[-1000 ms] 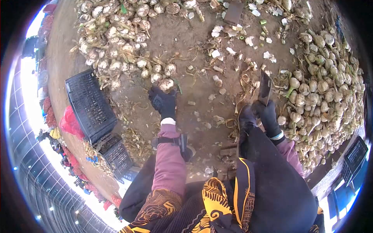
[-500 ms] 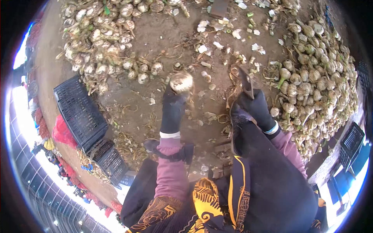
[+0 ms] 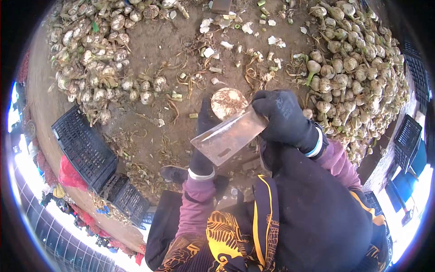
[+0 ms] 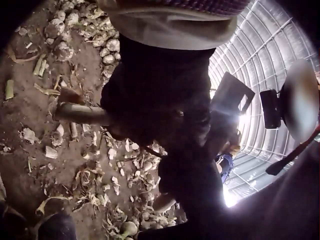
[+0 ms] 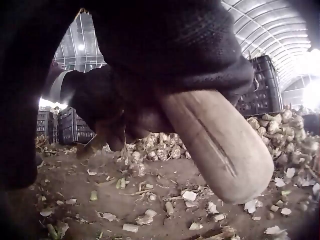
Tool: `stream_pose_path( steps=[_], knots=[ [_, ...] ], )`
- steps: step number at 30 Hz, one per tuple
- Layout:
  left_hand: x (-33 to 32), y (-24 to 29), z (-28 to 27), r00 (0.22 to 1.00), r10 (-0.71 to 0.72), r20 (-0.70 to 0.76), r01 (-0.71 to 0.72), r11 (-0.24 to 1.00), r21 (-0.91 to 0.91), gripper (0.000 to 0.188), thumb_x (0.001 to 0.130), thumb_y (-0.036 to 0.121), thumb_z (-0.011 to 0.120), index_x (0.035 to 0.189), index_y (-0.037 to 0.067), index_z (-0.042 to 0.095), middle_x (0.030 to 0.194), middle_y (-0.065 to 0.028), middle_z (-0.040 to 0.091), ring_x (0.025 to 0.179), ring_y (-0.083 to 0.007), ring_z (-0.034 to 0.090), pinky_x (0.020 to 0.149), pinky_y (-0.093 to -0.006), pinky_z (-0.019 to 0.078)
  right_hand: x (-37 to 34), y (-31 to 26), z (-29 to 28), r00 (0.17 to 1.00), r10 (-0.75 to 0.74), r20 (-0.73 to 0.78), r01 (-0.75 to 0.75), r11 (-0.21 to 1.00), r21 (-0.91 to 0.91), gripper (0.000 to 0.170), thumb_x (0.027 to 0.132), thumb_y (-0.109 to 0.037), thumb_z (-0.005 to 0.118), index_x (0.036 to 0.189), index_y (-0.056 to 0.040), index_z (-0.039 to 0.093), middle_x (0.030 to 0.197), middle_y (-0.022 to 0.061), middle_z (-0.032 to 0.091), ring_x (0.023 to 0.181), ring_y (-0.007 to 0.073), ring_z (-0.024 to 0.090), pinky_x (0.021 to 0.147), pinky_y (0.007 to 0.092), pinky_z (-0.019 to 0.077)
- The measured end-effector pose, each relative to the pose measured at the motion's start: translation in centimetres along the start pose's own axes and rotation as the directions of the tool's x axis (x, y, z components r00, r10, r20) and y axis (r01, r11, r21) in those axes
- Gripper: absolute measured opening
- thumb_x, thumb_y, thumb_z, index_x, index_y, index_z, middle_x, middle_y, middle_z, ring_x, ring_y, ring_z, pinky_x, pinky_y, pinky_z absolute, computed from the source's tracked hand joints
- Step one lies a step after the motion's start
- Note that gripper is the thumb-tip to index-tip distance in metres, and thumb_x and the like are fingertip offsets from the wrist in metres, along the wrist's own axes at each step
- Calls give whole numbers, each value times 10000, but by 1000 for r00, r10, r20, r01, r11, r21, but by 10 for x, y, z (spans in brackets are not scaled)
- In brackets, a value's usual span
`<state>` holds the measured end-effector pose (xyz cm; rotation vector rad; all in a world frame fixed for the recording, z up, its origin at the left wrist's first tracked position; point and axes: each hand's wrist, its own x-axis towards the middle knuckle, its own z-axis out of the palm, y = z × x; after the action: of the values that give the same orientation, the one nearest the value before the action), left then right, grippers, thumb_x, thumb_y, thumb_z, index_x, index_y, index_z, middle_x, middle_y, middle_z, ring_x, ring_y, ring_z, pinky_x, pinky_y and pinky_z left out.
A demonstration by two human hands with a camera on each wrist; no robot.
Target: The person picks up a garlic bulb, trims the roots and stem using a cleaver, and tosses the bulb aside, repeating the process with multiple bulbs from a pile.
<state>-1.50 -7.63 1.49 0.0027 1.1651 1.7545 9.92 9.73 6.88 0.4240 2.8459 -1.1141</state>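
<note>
My left hand (image 3: 206, 119), in a black glove, grips a soil-flecked garlic bulb (image 3: 228, 103) above the ground. A stem (image 4: 85, 114) sticks out of that hand in the left wrist view. The gloved right hand (image 3: 282, 115) grips a cleaver (image 3: 229, 138) with a broad rectangular blade. Its blade slants across in front of the left wrist, the upper edge close by the bulb in the head view. From below the right fist juts the pale wooden handle (image 5: 220, 145), seen in the right wrist view. Most of the left fingers are hidden behind the bulb and blade.
Garlic with stems lies heaped at the left (image 3: 99, 59), and a larger pile (image 3: 349, 77) rises at the right. Black plastic crates (image 3: 84, 147) stand at left and right. Cut stem pieces and peel (image 3: 208, 52) litter the dirt floor.
My left hand picked the garlic bulb up from the edge of the left heap and brought it inward. The right hand lifted the cleaver from beside the knee and swung it left, up to the bulb.
</note>
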Motion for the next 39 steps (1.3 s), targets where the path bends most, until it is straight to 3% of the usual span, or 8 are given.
stream_pose_path(
  steps=[14,18,21,23,29,32,35,39],
  knots=[
    [-10,-19,1,1000,13,27,-21,940,342,622,748,116,759,1274,12,444,1179,-125,581,1026,-204,609,875,-346,521,-14,37,44,998,70,-8,-70,997,17,285,596,-316,718,765,-104,627,802,96,602,741,329,621,646,426,483],
    [-23,11,37,991,-127,-48,135,944,299,707,618,139,855,1207,27,481,1144,-98,579,1015,-182,592,855,-313,505,-50,118,100,889,452,-75,-452,892,7,282,705,-361,718,741,-83,682,685,146,642,613,347,635,568,429,489],
    [-20,6,42,985,140,105,-175,757,630,752,608,158,874,1237,51,476,1178,-106,555,1069,-199,566,879,-332,502,-72,122,75,742,633,-221,-586,772,246,271,704,-304,740,673,-44,671,605,170,613,585,373,622,554,427,488],
    [-4,-13,16,987,-155,-48,162,901,402,753,623,144,871,1252,48,469,1190,-107,544,1060,-206,567,884,-341,501,-76,120,92,825,402,-397,-400,912,92,177,771,-134,659,691,23,640,593,208,571,509,321,584,502,394,447],
    [6,3,2,984,132,116,-169,898,407,653,741,30,749,1309,30,427,1195,-118,540,974,-202,585,826,-336,520,-46,81,83,826,518,-223,-411,823,391,168,791,-111,652,734,45,627,585,203,543,528,174,539,528,359,442],
    [6,0,-13,997,-77,-15,77,997,8,557,829,183,695,1293,5,443,1037,-122,600,858,-201,584,770,-347,509,-44,78,79,810,572,-132,-459,757,466,159,801,-114,665,772,40,635,620,142,614,589,146,563,581,331,469],
    [2,-9,-17,998,18,-59,-15,999,45,463,880,265,661,1215,-18,516,1052,-132,628,908,-219,609,904,-386,471,-44,58,61,817,567,-107,-437,729,527,154,789,-170,654,785,-16,668,717,197,643,660,374,635,626,412,505],
    [1,-7,14,988,-105,-114,59,935,-351,379,885,228,645,1147,-36,573,1190,-149,604,1116,-271,582,1046,-413,415,-42,58,66,837,513,-188,-364,781,508,171,786,-172,661,849,-13,677,805,194,660,740,360,645,695,409,514]
  ],
)
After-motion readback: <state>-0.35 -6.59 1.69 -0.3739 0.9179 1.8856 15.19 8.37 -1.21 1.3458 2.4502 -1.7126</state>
